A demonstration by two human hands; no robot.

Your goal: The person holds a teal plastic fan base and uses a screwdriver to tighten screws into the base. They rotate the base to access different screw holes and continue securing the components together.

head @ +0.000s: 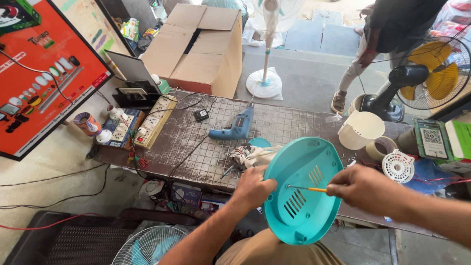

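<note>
Near the person, the left hand (252, 189) is wrapped around the left edge of a round teal fan cover (303, 189) and holds it up, tilted, above the near edge of the counter (294, 122). The right hand (365, 187) is closed on a thin screwdriver (306, 188) with a yellow grip. Its tip sits at a small hole near the middle of the cover. It looks like a screw is being worked there; I cannot tell if it is going in or coming out.

A bit farther, small screws (349, 159) lie loose on the counter, so some of the work seems not yet done. A white fan part (398, 166) and a roll of tape (381, 147) lie to the right.

Farther still, a blue drill (234, 128) rests on the counter, with power strips (156, 121) to the left. A big cardboard box (198, 49) stands at the far end.
</note>
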